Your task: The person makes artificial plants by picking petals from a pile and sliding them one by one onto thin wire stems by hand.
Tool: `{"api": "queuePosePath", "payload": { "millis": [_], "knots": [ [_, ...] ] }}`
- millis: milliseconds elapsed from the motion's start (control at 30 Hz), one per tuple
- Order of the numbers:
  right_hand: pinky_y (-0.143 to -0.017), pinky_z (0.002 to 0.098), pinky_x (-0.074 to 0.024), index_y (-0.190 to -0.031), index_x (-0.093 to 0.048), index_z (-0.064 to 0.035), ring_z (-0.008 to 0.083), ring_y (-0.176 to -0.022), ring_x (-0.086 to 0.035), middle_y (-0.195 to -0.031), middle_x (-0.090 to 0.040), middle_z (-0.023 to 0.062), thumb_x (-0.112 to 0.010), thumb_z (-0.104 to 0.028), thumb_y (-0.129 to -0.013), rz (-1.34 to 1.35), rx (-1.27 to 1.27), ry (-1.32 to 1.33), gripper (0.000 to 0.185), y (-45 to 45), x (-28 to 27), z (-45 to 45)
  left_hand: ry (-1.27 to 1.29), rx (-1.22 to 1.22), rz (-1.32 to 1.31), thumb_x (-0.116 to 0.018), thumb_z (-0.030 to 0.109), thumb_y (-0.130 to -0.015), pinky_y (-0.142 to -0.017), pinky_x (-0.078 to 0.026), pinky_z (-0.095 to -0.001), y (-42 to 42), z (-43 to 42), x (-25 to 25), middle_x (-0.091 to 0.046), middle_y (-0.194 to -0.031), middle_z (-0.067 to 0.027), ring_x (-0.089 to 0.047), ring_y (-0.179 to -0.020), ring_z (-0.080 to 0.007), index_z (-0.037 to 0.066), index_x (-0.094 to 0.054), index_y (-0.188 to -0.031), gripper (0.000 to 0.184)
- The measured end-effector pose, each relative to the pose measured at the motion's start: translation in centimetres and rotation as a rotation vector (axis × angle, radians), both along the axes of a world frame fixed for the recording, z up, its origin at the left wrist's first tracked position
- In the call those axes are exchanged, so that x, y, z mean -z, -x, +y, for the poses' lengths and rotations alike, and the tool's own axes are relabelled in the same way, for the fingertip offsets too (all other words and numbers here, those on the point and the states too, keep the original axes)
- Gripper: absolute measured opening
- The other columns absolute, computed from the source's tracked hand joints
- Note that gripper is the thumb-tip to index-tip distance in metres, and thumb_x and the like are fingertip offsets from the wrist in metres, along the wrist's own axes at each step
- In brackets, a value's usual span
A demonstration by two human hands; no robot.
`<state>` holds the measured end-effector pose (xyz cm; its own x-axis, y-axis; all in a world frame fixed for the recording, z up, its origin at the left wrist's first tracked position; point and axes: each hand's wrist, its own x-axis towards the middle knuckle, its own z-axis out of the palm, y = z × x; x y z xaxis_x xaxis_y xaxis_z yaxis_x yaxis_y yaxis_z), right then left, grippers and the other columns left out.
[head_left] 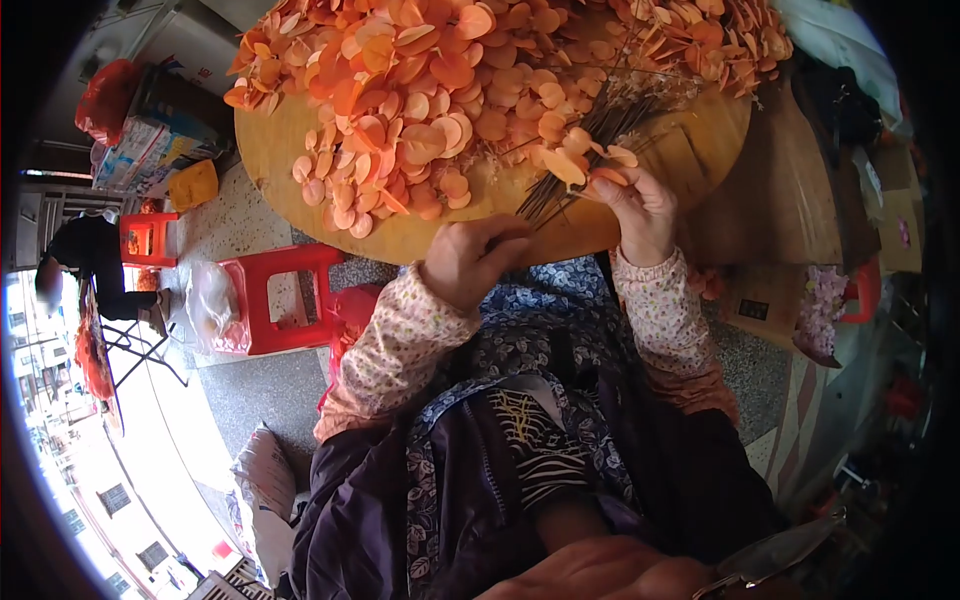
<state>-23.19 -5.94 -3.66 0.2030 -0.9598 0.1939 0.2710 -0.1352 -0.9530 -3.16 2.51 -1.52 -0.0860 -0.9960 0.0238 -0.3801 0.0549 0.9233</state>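
My right hand point(645, 212) is closed in a pinch on an orange leaf sprig point(566, 166) with rounded, coin-like leaves, just above the near part of the table. To its left, my left hand point(473, 260) has its fingers curled at the table's near edge; what they hold, if anything, is hidden. Close to that hand end the thin brown stems point(615, 122), a bundle lying slantwise on the wood. A large heap of orange leaves point(420, 90) covers the far part of the round wooden table point(270, 150).
A red plastic stool point(254, 300) with a clear plastic bag point(212, 305) stands left of my body. Farther left a person in dark clothes point(95, 250) bends beside another red stool point(148, 238). Boxes point(150, 150) are stacked at upper left; a cardboard box point(765, 300) stands at right.
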Motion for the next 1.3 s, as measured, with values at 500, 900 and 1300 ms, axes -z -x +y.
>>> {"api": "queuePosePath", "payload": {
  "millis": [500,900,1300],
  "knots": [
    [-0.067,0.0192,-0.0431,-0.089,-0.064,0.0013,0.0057,-0.071,-0.054,-0.077,-0.061,0.0006,-0.061,-0.012,-0.087,0.078,-0.108,-0.029,0.014,-0.2,-0.8,0.6,0.057,0.022,0.083,-0.06,0.008,-0.082,-0.065,-0.05,-0.0295,1.9,-0.5,-0.4,-0.065,-0.075,-0.0146,-0.065,-0.071,-0.0197,0.0,-0.062,-0.104,0.024],
    [-0.067,0.0189,-0.0438,-0.089,-0.065,0.0006,0.0056,-0.07,-0.054,-0.079,-0.062,0.0008,-0.06,-0.013,-0.087,-0.063,-0.109,-0.223,0.015,-0.3,-1.0,0.5,-0.27,0.08,0.666,-0.059,0.019,-0.088,-0.05,-0.042,-0.0205,3.5,-3.1,-0.4,-0.058,-0.064,-0.0022,-0.052,-0.054,-0.0073,-0.002,-0.061,-0.091,0.021],
    [-0.069,0.0196,-0.0437,-0.089,-0.065,0.0005,0.0091,-0.074,-0.057,-0.084,-0.065,0.0055,-0.059,-0.013,-0.088,0.01,-0.046,-0.107,0.014,-0.6,-0.9,0.2,-0.178,0.056,0.47,-0.058,0.018,-0.088,-0.042,-0.036,-0.0209,3.6,-3.8,-0.3,-0.054,-0.056,-0.0002,-0.047,-0.043,-0.0062,0.001,-0.061,-0.084,0.018]
  ]
}}
